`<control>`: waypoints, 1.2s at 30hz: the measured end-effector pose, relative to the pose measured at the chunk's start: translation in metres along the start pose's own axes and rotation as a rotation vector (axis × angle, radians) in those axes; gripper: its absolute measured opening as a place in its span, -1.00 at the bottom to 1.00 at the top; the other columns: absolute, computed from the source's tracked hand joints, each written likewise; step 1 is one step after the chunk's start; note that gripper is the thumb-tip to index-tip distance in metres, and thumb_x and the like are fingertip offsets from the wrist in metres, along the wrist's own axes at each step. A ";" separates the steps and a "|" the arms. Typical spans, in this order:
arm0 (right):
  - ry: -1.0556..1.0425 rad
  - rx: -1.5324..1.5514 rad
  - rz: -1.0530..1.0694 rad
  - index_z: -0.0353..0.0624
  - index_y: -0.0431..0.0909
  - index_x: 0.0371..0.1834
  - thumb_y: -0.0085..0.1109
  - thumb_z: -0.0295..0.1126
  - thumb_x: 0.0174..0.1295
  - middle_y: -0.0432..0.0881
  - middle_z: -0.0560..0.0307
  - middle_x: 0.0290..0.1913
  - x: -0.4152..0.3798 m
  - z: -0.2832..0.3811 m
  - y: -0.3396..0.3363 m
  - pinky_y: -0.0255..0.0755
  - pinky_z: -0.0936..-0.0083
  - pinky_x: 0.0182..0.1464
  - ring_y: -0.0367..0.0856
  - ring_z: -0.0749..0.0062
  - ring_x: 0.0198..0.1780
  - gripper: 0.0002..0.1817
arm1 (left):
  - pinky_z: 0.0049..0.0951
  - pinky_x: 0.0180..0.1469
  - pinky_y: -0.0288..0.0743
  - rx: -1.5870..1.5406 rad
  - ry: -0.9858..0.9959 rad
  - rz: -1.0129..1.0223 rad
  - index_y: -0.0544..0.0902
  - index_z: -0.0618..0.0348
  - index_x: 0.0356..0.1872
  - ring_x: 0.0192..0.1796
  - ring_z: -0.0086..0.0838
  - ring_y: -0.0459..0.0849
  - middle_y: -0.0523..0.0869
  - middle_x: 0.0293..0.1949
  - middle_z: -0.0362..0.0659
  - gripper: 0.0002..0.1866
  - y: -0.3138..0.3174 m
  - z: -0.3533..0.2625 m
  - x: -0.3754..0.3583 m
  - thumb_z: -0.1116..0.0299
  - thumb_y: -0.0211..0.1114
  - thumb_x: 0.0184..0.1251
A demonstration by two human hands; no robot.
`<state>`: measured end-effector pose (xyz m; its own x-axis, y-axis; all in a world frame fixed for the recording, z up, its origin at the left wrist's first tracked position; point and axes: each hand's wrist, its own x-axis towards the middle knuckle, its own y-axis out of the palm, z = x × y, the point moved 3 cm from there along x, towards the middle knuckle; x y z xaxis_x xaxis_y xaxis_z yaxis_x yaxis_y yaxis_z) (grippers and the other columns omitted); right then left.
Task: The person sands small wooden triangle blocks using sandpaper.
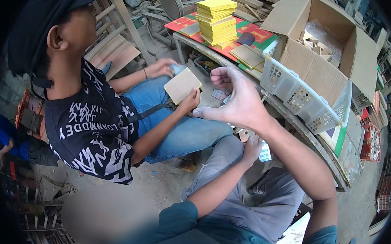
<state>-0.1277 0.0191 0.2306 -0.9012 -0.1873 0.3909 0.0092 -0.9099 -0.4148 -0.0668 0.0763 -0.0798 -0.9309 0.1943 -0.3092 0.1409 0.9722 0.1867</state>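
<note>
Nearest to you, your knees in grey trousers (272, 216) are bent above a dusty floor (169, 183), with your teal sleeves at the bottom edge. Your left hand (252, 150) is low between your knees and the tabletop, its fingers curled narrow beside a white sheet with blue lettering (265, 152); the sheet shows just to the right of the hand, and you cannot tell from this angle whether the fingers grip it. A small brown piece with a hole (244, 135) shows just beyond that hand. Your right hand (239, 100) is raised higher, empty, thumb and fingers wide apart in a C shape. To your left, a co-worker (88, 111) in a dark cap, printed black shirt and blue jeans sits turned toward the tabletop, one hand holding a square tan panel with yellow edges (183, 86), the other just beyond it. Farther away, the long tabletop (290, 111) carries a white plastic basket (295, 99) with an open cardboard box (315, 71) in it; small wooden pieces (315, 46) and clear plastic lie inside the box. Left of the basket, tan panels (248, 56) lie near a tall stack of yellow squares (216, 22). Wooden parts (245, 6) fill the background.
</note>
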 end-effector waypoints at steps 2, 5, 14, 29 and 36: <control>-0.007 0.000 0.025 -0.47 0.43 -0.04 0.59 -0.03 -0.44 0.57 -0.08 -0.12 0.000 -0.003 -0.008 0.47 0.47 0.05 0.55 0.37 -0.08 -0.08 | -0.40 -0.23 0.45 -0.069 -0.038 0.006 0.40 0.30 -0.04 -0.25 -0.45 0.59 0.58 -0.29 -0.09 -0.61 0.003 0.008 0.003 0.34 0.20 0.14; 0.004 0.017 0.011 -0.46 0.42 -0.02 0.59 -0.02 -0.42 0.56 -0.05 -0.12 -0.008 0.009 -0.024 0.46 0.47 0.06 0.55 0.37 -0.09 -0.07 | -0.40 -0.20 0.46 -0.064 -0.036 0.026 0.40 0.32 -0.03 -0.22 -0.42 0.60 0.59 -0.28 -0.05 -0.59 0.005 0.016 0.004 0.31 0.22 0.16; 0.091 0.170 0.008 -0.37 0.41 0.04 0.64 -0.16 -0.37 0.51 0.11 -0.09 -0.024 0.017 -0.040 0.40 0.53 0.12 0.49 0.50 -0.04 -0.12 | -0.26 -0.10 0.47 0.087 0.018 0.003 0.42 0.36 0.01 -0.11 -0.22 0.66 0.64 -0.21 0.11 -0.55 0.006 0.005 0.000 0.22 0.24 0.23; 0.141 0.241 -0.042 -0.39 0.34 0.11 0.64 -0.23 -0.33 0.46 0.10 -0.05 -0.047 0.002 -0.051 0.34 0.50 0.19 0.44 0.49 0.03 -0.09 | -0.30 -0.10 0.47 0.073 0.038 -0.015 0.46 0.30 0.00 -0.14 -0.29 0.65 0.65 -0.21 0.01 -0.58 0.006 0.006 0.002 0.23 0.25 0.21; 0.244 0.343 -0.067 -0.40 0.33 0.13 0.63 -0.28 -0.29 0.46 0.10 -0.01 -0.075 -0.012 -0.056 0.29 0.47 0.24 0.43 0.45 0.06 -0.12 | -0.31 -0.10 0.47 0.064 0.070 0.007 0.47 0.29 0.00 -0.14 -0.31 0.65 0.65 -0.21 0.00 -0.58 0.007 0.006 0.003 0.24 0.26 0.21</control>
<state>-0.0661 0.0882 0.2142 -0.9804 -0.0680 0.1852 0.0537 -0.9953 -0.0811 -0.0667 0.0844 -0.0849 -0.9508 0.1941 -0.2416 0.1671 0.9776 0.1281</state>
